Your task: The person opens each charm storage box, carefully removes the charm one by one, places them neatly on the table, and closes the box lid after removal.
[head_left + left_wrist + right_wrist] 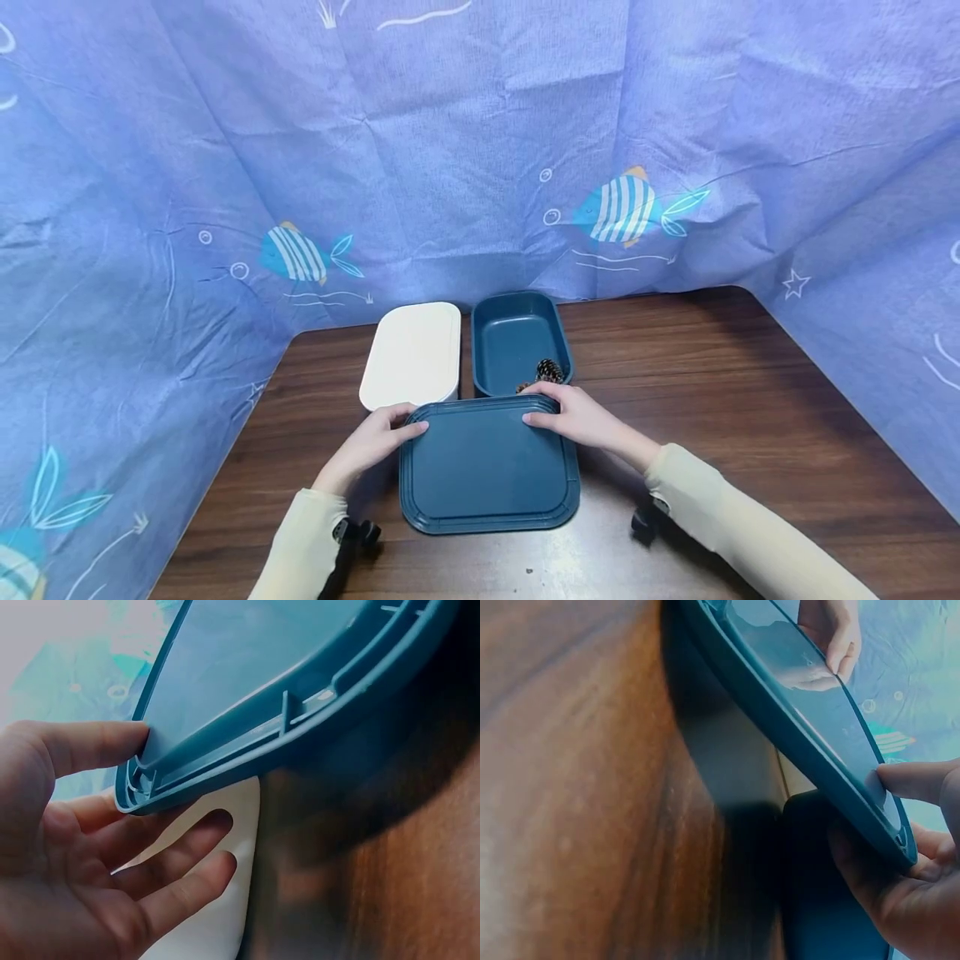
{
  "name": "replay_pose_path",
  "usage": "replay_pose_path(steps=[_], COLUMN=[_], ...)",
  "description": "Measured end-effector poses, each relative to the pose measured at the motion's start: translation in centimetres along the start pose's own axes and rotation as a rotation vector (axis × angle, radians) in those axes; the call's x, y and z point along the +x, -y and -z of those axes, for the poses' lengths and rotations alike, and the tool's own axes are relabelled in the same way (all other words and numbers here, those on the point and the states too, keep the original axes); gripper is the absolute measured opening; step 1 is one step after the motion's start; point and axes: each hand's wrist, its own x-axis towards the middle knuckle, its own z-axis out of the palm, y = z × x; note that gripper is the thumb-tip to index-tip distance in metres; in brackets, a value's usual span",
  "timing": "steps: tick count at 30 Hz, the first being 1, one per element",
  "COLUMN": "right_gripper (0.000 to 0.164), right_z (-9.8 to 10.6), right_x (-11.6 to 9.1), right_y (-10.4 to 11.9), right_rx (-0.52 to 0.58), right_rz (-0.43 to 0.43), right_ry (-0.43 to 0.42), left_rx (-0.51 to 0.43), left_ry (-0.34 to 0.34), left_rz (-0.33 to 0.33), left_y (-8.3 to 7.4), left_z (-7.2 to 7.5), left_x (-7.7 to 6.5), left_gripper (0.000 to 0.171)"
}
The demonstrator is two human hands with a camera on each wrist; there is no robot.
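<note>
Both hands hold a dark blue rectangular lid [487, 467] by its far corners, above the table. My left hand [375, 440] pinches the far left corner; in the left wrist view its thumb [97, 746] lies on the lid's face, with the other fingers behind and below. At the far right corner my right hand [577, 417] pinches the rim, thumb on top. Just beyond the lid stands an open dark blue box [513, 337]. A pine cone [549, 371] sits at its near right end, with a smaller brown item beside it, partly hidden by the right hand.
Left of the blue box, a white box [414, 354] stands with its white lid on. The wooden table [712, 400] extends to both sides. A blue fish-print cloth [465, 150] hangs behind the table's far edge.
</note>
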Motion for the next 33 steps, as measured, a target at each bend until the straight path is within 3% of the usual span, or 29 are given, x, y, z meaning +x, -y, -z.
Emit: replay_pose_path(steps=[6,18,24,33], right_gripper=[0.039,0.036,0.034,0.031], right_z=[-0.2,-0.5,-0.7,-1.2], right_x=[0.4,0.3,0.3,0.5], right_y=[-0.4,-1.6,-1.7,-1.3], right_rx=[-0.043,-0.145,-0.170,-0.200], right_rz=[-0.006,0.043,0.033,0.084], right_ry=[0.007,0.162,0.176,0.157], left_rx=[0.043,0.211,0.242,0.239], left_ry=[-0.005,0.059,0.070,0.071], left_rz=[0.018,0.058,0.059,0.053], left_y=[0.6,1.2,1.2,1.0], left_z=[-0.2,-1.1,-1.6,-1.4], left_x=[0.5,0.6,1.1,1.0], left_gripper=[0.021,0.033,0.031,0.025])
